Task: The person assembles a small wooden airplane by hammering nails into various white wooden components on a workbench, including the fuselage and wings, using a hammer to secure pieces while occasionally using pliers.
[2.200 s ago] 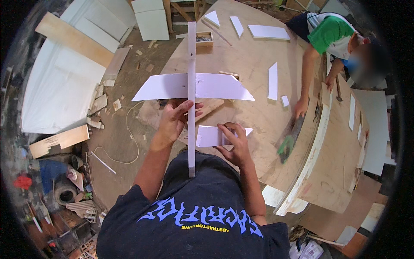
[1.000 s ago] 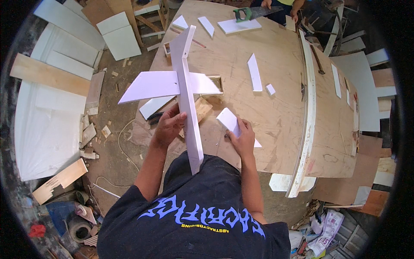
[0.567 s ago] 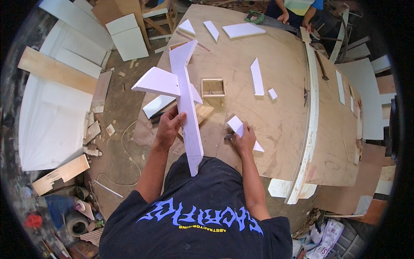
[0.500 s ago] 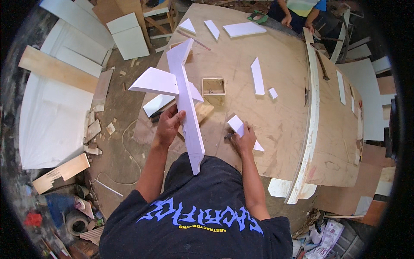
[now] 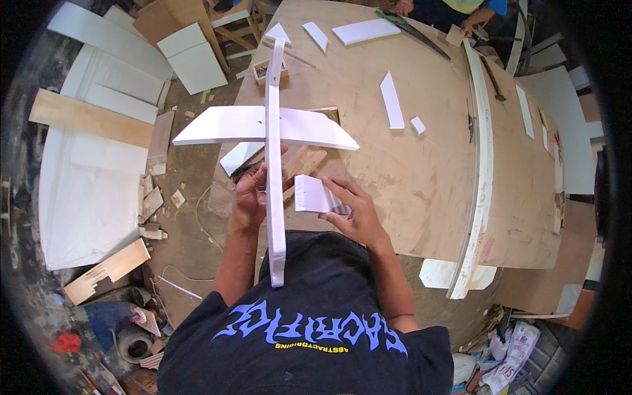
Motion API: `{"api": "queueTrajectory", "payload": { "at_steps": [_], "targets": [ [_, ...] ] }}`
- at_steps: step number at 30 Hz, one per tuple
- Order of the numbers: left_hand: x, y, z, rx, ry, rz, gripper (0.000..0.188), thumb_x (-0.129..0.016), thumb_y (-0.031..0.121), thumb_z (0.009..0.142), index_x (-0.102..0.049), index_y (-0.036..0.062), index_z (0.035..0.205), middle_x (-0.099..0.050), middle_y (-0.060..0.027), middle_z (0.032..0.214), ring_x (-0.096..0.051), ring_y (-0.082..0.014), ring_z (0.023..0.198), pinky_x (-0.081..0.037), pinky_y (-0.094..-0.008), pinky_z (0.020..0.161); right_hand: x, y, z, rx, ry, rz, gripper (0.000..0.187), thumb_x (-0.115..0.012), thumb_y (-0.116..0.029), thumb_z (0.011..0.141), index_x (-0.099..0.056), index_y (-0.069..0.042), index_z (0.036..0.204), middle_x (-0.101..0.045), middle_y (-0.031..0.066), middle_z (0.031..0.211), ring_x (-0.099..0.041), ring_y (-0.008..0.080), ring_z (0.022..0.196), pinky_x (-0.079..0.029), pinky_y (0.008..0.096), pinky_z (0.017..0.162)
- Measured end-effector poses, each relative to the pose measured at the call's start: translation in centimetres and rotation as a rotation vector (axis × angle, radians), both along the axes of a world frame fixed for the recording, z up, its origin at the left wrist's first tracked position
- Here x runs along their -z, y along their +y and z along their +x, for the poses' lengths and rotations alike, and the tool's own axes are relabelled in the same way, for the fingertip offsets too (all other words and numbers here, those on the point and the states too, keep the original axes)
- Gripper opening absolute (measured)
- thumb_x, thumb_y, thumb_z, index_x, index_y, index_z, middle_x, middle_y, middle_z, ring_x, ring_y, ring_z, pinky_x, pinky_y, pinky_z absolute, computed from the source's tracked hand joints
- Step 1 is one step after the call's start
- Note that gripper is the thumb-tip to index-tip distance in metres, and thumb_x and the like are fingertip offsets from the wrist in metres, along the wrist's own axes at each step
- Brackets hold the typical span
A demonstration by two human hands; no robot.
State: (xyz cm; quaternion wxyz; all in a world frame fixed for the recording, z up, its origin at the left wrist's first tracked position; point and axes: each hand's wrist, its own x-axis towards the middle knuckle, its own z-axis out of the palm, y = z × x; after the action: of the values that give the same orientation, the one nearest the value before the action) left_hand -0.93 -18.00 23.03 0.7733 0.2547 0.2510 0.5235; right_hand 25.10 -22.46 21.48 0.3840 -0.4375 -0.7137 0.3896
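Note:
In my left hand (image 5: 249,195) is a white wooden model airplane (image 5: 274,181), gripped by its long body. Its body now stands edge-up, with the two wings spread to either side. My right hand (image 5: 360,214) pinches a flat white wooden piece (image 5: 313,193) between thumb and fingers. That piece is off the table, just right of the airplane's body and apart from it. Below the airplane's wings lie a brown wood block (image 5: 308,161) and another white piece (image 5: 238,157), both partly covered. An open wooden box (image 5: 330,113) sits mostly hidden behind the right wing.
Several white cut pieces (image 5: 365,30) lie across the plywood table (image 5: 421,184). A handsaw (image 5: 421,36) rests at its far edge. A long white-edged board (image 5: 478,164) runs along the right. Another person's hand (image 5: 469,25) is at the far right. White panels (image 5: 99,178) lean at left.
The airplane has turned in my left hand, so both wings show. My right hand has lifted the white piece off the table and brought it left. The handsaw shows more.

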Motion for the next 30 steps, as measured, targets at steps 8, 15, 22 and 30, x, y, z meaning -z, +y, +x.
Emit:
{"api": "queueTrajectory", "payload": {
  "at_steps": [8, 15, 22, 30],
  "targets": [
    [-1.4, 0.5, 0.2, 0.071, -0.151, 0.039, 0.066, -0.057, 0.028, 0.109, -0.033, -0.008, 0.159, -0.068, -0.0118, 0.098, -0.055, -0.0081, 0.067, -0.041, -0.0148, 0.05, -4.2, -0.2, -0.2, 0.056, -0.15, 0.187, 0.078, -0.087, -0.024, 0.077, -0.061, -0.015, 0.15, -0.064, 0.0142, 0.133, -0.062, 0.0324, 0.114, -0.044, 0.0461, 0.105],
    [-0.9, 0.3, 1.3, 0.044, 0.008, 0.029, 0.07, -0.058, 0.028, 0.108, -0.03, -0.0097, 0.16, -0.059, -0.0052, 0.098, -0.054, -0.0125, 0.083, -0.053, -0.0267, 0.074, -5.5, -0.9, 0.8, 0.045, -0.278, 0.313, 0.077, -0.084, -0.02, 0.078, -0.059, -0.016, 0.15, -0.061, 0.0131, 0.135, -0.06, 0.0323, 0.117, -0.042, 0.0483, 0.109],
    [1.1, 0.2, 2.3, 0.081, 0.042, 0.017, 0.06, -0.051, 0.025, 0.111, -0.034, -0.0028, 0.162, -0.06, -0.0052, 0.098, -0.054, -0.008, 0.077, -0.046, -0.0195, 0.063, -5.9, -1.1, 1.5, 0.035, -0.348, 0.262, 0.079, -0.084, -0.014, 0.074, -0.06, -0.018, 0.15, -0.061, 0.0119, 0.138, -0.057, 0.0339, 0.126, -0.038, 0.0528, 0.114],
    [0.2, 0.0, 3.6, 0.052, -0.006, -0.017, 0.064, -0.053, 0.024, 0.11, -0.03, -0.005, 0.162, -0.062, -0.0067, 0.101, -0.057, -0.012, 0.083, -0.05, -0.023, 0.07, -5.6, -1.5, 2.4, 0.049, -0.358, 0.205, 0.079, -0.082, -0.015, 0.076, -0.058, -0.02, 0.152, -0.061, 0.0117, 0.138, -0.058, 0.0326, 0.124, -0.038, 0.0494, 0.114]
  ]
}}
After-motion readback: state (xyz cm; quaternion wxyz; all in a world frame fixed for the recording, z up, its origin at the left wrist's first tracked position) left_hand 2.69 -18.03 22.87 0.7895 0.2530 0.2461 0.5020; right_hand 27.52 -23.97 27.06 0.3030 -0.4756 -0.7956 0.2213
